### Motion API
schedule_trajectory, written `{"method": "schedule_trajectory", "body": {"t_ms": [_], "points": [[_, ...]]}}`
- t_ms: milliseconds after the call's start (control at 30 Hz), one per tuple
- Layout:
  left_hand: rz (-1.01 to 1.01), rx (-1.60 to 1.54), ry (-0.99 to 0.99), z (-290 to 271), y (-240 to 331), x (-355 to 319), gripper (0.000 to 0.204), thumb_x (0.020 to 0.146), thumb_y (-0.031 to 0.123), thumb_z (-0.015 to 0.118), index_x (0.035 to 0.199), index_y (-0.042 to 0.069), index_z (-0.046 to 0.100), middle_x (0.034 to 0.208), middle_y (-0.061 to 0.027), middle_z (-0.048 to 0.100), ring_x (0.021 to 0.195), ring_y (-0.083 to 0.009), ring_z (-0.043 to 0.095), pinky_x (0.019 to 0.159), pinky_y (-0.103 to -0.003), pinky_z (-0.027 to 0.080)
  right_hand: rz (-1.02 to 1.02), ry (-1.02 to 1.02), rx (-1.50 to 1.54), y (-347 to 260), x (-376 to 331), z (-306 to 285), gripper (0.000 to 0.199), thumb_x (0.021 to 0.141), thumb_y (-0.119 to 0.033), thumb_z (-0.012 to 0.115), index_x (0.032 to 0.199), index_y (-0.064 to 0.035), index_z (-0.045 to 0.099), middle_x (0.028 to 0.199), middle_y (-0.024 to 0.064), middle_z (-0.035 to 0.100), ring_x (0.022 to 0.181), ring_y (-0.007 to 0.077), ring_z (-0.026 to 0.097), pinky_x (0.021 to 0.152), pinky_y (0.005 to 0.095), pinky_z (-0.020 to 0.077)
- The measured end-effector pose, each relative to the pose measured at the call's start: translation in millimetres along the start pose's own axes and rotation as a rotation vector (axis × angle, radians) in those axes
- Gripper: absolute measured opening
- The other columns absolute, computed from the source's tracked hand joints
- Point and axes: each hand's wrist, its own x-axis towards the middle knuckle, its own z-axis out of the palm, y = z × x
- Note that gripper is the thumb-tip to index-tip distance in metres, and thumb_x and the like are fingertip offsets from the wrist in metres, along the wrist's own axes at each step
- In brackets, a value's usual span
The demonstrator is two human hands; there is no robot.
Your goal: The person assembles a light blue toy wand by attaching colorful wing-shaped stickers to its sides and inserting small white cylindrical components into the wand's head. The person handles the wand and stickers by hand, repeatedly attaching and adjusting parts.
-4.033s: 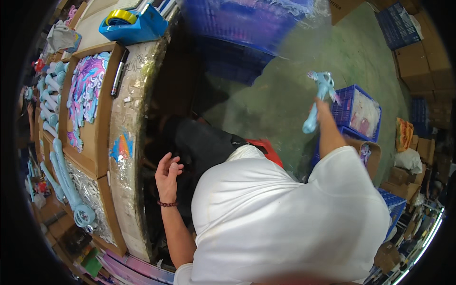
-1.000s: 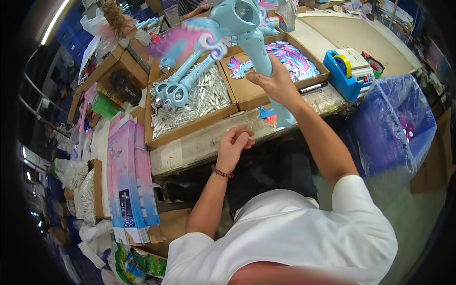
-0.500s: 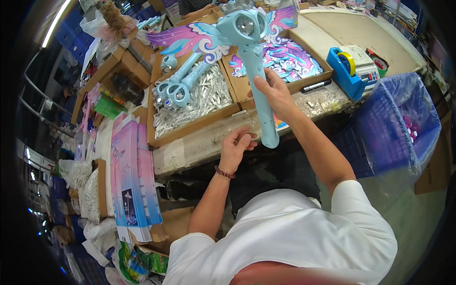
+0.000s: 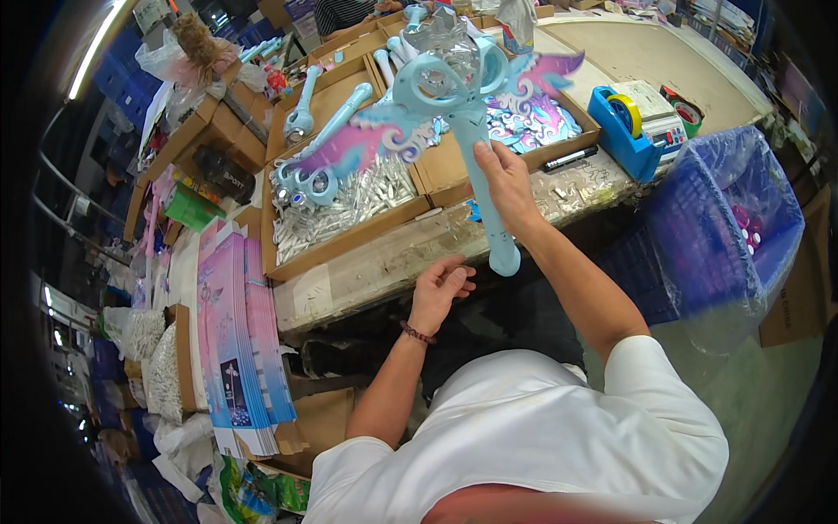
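Note:
My right hand point(image 4: 511, 190) is closed round the handle of a light-blue toy wand point(image 4: 494, 223), which stands nearly upright over the front edge of the workbench. Its head has ring-shaped openings, a clear piece on top and pink, purple and blue wings spread to both sides; the left wing is blurred. Just left of the handle's lower end, my left hand point(image 4: 440, 295) hovers with loosely bent fingers, holding nothing and apart from the wand. Behind the wand, a cardboard tray of small white-and-silver parts point(image 4: 349, 210) also holds other light-blue wands point(image 4: 319, 185).
Beside that tray lies another with loose printed wings point(image 4: 546, 122). A black marker point(image 4: 571, 158), a blue tape dispenser point(image 4: 624, 131) and a scale point(image 4: 668, 135) are to the right. A lined blue basket point(image 4: 707, 231) stands at the bench's right. Folded printed boxes point(image 4: 231, 341) are stacked left.
The wand has turned in my right hand, its wings now slanting up to the right and its lower end slightly further right. My left hand has moved slightly right and down, still holding nothing.

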Motion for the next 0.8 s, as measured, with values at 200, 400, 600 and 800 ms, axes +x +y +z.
{"method": "schedule_trajectory", "body": {"t_ms": [200, 400, 600, 800], "points": [[-0.007, -0.137, 0.001, -5.6, 6.6, 20.8, 0.043, 0.095, 0.031, 0.055, 0.125, 0.000, 0.051, 0.111, -0.0155, 0.063, 0.096, -0.0251, 0.063, 0.081, -0.037, 0.052, 0.024, -0.074, -0.013, -2.5, -13.8, 5.0, 0.047, 0.095, -0.051, 0.047, 0.102, -0.0056, 0.057, 0.075, 0.0000, 0.055, 0.064, 0.0090, 0.054, 0.055, 0.0242, 0.0430], [0.393, -0.834, -0.558, -19.0, 88.8, 99.9, 0.056, 0.093, 0.046, 0.049, 0.137, 0.011, 0.043, 0.138, -0.0113, 0.047, 0.126, -0.0318, 0.045, 0.102, -0.056, 0.038, 0.121, -0.202, 0.017, 0.8, -50.1, 26.9, 0.047, 0.097, -0.047, 0.046, 0.111, -0.0034, 0.055, 0.081, 0.0011, 0.054, 0.071, 0.0095, 0.055, 0.061, 0.0261, 0.0453], [0.602, -0.788, -0.630, -25.2, 103.0, 124.6, 0.065, 0.091, 0.051, 0.050, 0.137, 0.007, 0.042, 0.138, -0.0122, 0.048, 0.126, -0.0340, 0.046, 0.102, -0.057, 0.039, 0.128, -0.214, 0.069, -0.4, -73.7, 39.0, 0.045, 0.096, -0.042, 0.051, 0.117, -0.0021, 0.054, 0.085, 0.0019, 0.055, 0.072, 0.0086, 0.054, 0.062, 0.0258, 0.0451], [0.349, -0.654, -0.514, -18.7, 50.9, 79.2, 0.090, 0.079, 0.070, 0.051, 0.144, 0.011, 0.030, 0.144, -0.0118, 0.038, 0.132, -0.0278, 0.038, 0.104, -0.053, 0.037, 0.084, -0.199, 0.054, -4.0, -62.3, 36.2, 0.044, 0.095, -0.037, 0.055, 0.116, 0.0021, 0.055, 0.087, 0.0033, 0.059, 0.080, 0.0097, 0.054, 0.073, 0.0258, 0.0455]]}}
